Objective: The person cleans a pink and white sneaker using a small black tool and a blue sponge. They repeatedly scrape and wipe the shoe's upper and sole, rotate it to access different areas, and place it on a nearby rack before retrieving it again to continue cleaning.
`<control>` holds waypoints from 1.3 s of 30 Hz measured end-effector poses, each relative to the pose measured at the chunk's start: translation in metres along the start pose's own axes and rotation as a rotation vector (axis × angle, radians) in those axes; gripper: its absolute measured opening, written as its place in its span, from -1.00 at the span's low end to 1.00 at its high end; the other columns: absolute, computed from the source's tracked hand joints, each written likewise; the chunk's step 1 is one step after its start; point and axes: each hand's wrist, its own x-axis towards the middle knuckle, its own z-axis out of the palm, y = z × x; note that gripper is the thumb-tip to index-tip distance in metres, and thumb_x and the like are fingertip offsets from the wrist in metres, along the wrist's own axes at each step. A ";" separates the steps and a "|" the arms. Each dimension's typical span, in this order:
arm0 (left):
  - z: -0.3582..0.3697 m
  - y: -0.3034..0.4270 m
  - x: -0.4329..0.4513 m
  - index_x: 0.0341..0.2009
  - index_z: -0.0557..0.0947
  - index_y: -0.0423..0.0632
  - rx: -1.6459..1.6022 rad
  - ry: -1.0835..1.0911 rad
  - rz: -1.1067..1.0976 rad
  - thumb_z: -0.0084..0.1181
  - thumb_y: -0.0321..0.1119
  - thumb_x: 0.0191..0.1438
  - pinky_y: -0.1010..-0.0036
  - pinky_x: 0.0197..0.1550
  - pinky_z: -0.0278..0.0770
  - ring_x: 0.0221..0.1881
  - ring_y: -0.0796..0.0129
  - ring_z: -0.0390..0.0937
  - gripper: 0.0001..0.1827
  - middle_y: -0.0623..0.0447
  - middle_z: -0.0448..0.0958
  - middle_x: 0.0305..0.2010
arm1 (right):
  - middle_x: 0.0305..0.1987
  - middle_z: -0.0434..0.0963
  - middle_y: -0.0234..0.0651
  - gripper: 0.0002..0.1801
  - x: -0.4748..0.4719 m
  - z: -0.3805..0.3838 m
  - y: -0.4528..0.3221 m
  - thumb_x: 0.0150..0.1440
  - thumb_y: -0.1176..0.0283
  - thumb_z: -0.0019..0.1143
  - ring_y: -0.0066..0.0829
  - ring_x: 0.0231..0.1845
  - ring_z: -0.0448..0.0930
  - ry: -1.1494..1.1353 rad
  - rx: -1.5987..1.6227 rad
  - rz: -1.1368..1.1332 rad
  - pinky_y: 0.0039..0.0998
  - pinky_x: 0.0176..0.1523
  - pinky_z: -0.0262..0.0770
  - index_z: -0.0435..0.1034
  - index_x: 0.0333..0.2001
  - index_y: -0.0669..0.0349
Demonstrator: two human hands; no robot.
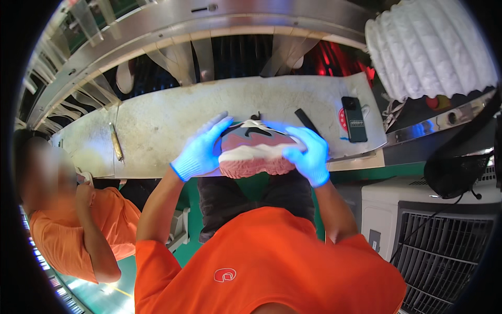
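Observation:
A sneaker (257, 151) with a pink outsole, white midsole and grey-pink upper is held sideways at the near edge of the worktable, its sole towards me. Both hands wear knitted gloves that look blue under the light. My left hand (204, 149) holds one end of the shoe, with its fingers partly hidden behind it. At the other end, my right hand (310, 153) grips with the thumb on the midsole. A black bar-like object (307, 121) lies just beyond my right hand.
On the worktable (164, 114) lie a thin-handled tool (116, 143) at left and a dark phone (354, 119) at right. Behind runs a metal-framed conveyor with plastic strips. A white flexible duct (427, 51) hangs at right above an air cooler (443, 243). A co-worker (78, 219) sits at left.

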 end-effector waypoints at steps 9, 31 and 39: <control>-0.102 0.112 0.091 0.19 0.75 -0.17 -0.014 -0.319 -0.084 0.76 0.00 -0.27 0.20 0.18 0.73 0.04 -0.10 0.81 -0.09 -0.21 0.82 0.03 | -0.03 0.75 -0.17 -0.32 0.051 0.082 0.035 0.58 -0.09 0.09 -0.30 -0.05 0.78 0.139 1.236 0.928 -0.24 0.08 0.75 0.58 0.21 0.45; -0.092 0.135 0.087 0.15 0.79 -0.13 0.108 -0.225 -0.112 0.77 0.05 -0.27 0.19 0.12 0.75 0.00 -0.07 0.83 -0.12 -0.21 0.82 0.01 | 0.70 0.29 0.14 0.19 0.034 0.005 0.010 0.32 -0.02 0.49 -0.03 0.69 0.38 0.019 1.473 0.201 0.03 0.70 0.33 -0.03 0.72 0.34; -0.093 0.175 0.107 0.23 0.73 -0.11 0.252 -0.408 -0.087 0.67 0.14 -0.16 0.12 0.15 0.74 0.03 -0.20 0.80 -0.10 -0.26 0.80 0.05 | 0.82 0.08 0.02 0.66 0.047 -0.051 -0.039 -0.24 0.08 0.85 -0.03 0.83 0.12 -0.213 0.972 0.167 -0.06 0.81 -0.01 -0.13 0.75 0.38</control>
